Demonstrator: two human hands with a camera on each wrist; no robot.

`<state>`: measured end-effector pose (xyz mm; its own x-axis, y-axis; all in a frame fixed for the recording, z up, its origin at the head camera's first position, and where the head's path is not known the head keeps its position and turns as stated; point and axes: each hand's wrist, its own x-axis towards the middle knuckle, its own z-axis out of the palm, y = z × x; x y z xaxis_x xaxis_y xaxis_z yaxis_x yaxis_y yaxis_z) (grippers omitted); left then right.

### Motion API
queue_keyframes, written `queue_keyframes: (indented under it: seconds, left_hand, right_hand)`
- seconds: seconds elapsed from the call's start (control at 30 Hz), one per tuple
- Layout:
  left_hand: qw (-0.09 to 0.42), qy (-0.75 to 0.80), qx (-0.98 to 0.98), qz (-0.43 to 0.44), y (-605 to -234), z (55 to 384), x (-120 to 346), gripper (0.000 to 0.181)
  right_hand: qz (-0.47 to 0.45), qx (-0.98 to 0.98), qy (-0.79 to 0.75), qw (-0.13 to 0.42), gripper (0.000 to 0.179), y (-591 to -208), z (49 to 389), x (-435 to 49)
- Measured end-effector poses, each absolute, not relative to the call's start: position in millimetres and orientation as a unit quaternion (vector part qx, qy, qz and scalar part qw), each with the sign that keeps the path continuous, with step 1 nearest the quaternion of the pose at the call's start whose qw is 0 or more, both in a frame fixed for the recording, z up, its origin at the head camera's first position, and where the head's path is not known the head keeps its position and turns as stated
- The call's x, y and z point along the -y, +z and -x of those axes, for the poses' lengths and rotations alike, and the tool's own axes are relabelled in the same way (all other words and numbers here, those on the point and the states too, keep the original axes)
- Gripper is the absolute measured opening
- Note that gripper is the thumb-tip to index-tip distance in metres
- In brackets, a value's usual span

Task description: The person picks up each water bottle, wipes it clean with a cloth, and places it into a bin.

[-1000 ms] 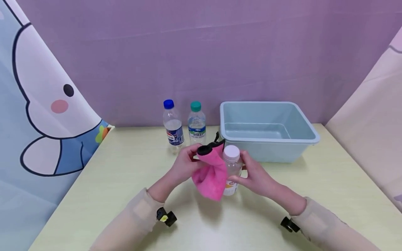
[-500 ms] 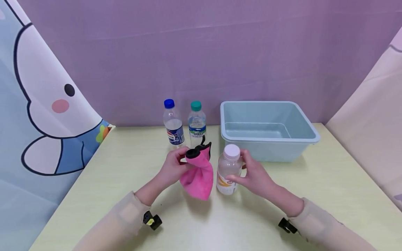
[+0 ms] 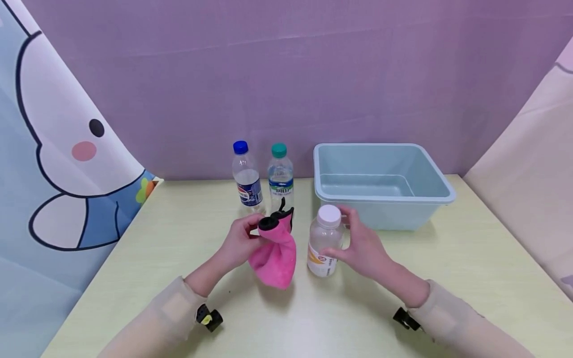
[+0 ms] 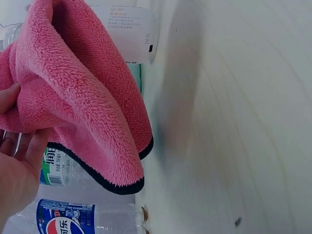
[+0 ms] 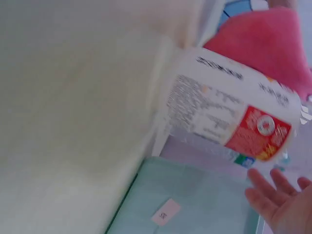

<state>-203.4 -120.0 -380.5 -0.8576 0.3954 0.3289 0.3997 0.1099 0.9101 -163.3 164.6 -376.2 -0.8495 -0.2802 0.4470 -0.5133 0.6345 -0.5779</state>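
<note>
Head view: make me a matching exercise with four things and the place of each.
1. pink plush cloth with black edging
2. clear plastic bottle with blue cap
3. wide clear plastic bottle with whitish cap
4. light-blue rectangular plastic tub

A. just left of the clear plastic bottle with green cap
B. farthest right
C. held by the left hand
D. closest to the right hand

Pairs: 1-C, 2-A, 3-D, 4-B

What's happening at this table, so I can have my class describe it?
A person's left hand holds a pink cloth with black edging above the table. Their right hand is open beside a white-capped bottle, which stands upright; whether they touch is hard to tell. Behind the cloth stand a blue-capped bottle and a green-capped bottle, with a light blue bin to their right.
</note>
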Motion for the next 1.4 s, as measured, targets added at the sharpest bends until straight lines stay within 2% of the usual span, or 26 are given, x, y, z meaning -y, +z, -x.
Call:
queue_keyframes:
  seconds: [0.17,0.33,0.53,0.67,0.9,1.2,1.4]
  left_hand:
    - [0.001,-0.612,0.746,0.262,-381.5,203.8,121.4,0.017]
    - [0.006,-0.613,0.744,0.266,-382.6,203.7,122.2,0.017]
    - [0.015,-0.612,0.736,0.288,-384.3,204.8,122.6,0.018]
    - [0.021,-0.611,0.734,0.296,-385.9,205.6,122.8,0.018]
    - [-0.001,-0.614,0.740,0.275,-383.3,203.8,120.5,0.016]
    - [-0.004,-0.617,0.736,0.278,-380.3,200.2,115.2,0.018]
    - [0.000,-0.621,0.727,0.292,-376.9,202.3,109.1,0.018]
  right_hand:
    - [-0.276,0.832,0.476,0.066,0.085,-364.7,174.3,-178.6]
    - [-0.316,0.804,0.503,-0.022,0.085,-357.5,183.1,-191.0]
    - [-0.344,0.777,0.521,-0.074,0.085,-355.8,189.2,-196.8]
    - [-0.352,0.769,0.527,-0.083,0.078,-356.7,189.6,-197.4]
    - [-0.347,0.777,0.519,-0.077,0.076,-358.3,187.9,-196.6]
    - [-0.297,0.801,0.517,-0.048,0.075,-365.3,183.7,-191.7]
    - [-0.264,0.818,0.512,-0.009,0.068,-366.5,182.8,-187.8]
